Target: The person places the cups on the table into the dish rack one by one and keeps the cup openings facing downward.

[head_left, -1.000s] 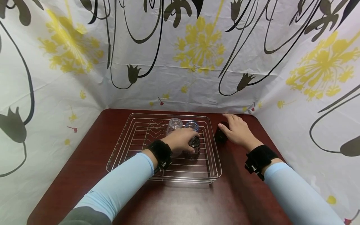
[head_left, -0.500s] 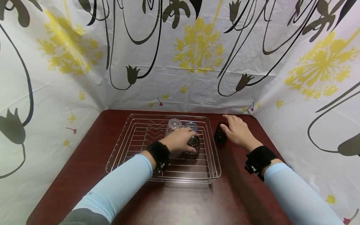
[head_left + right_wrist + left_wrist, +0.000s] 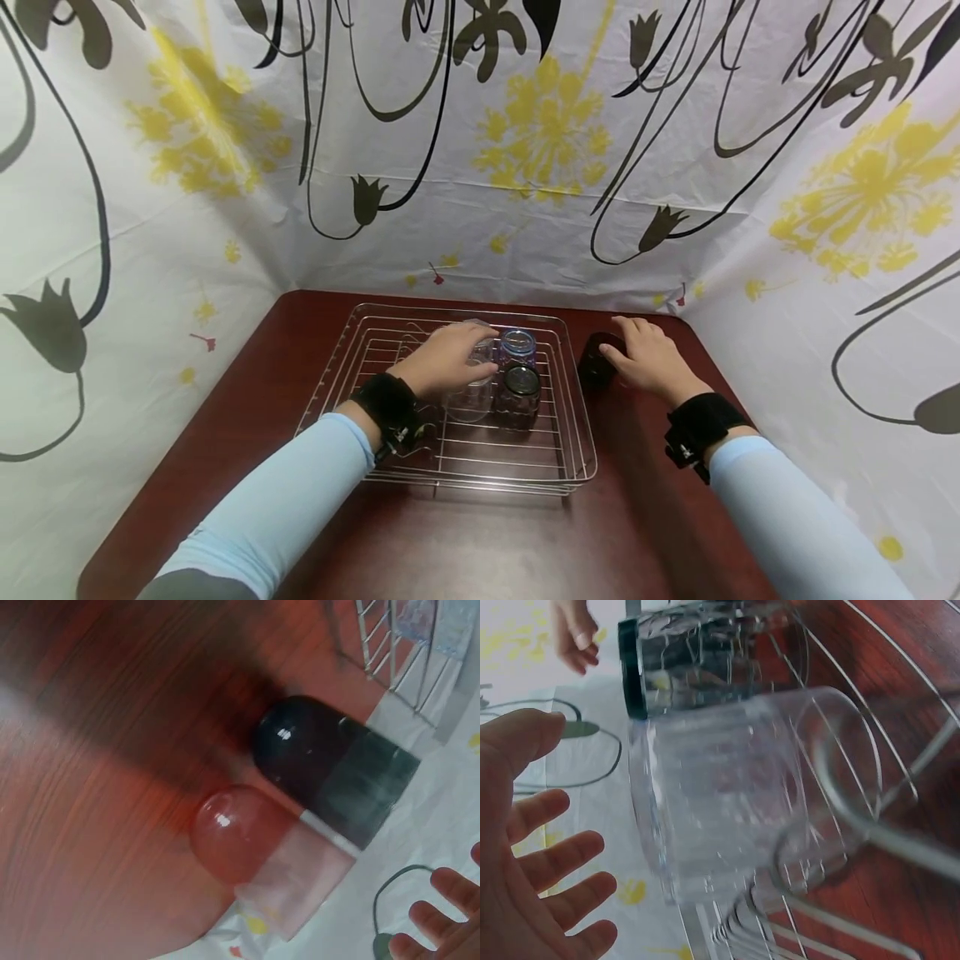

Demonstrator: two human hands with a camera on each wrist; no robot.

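Note:
My left hand (image 3: 447, 358) is over the wire rack (image 3: 495, 482), its fingers spread and holding nothing. Beneath it a clear glass (image 3: 468, 404) stands upside down, partly covered by the hand in the head view. To its right is a glass with a dark base (image 3: 519, 396), also upturned, with a blue-tinted glass (image 3: 517, 343) behind. In the left wrist view the fingers (image 3: 566, 855) are apart from the clear glass (image 3: 720, 802). Right of the rack, my right hand (image 3: 651, 358) hovers beside a dark tumbler (image 3: 330, 765) and a see-through pink tumbler (image 3: 262, 847), with its fingers relaxed.
The rack sits on a dark red-brown table (image 3: 495, 550), with wavy wire dividers along its left part. A white floral sheet (image 3: 420, 250) closes off the back and both sides of the table.
My left hand has left the dark-based glass and shifted left, over the clear glass. The right hand stays by the dark tumbler. The head view has shifted slightly.

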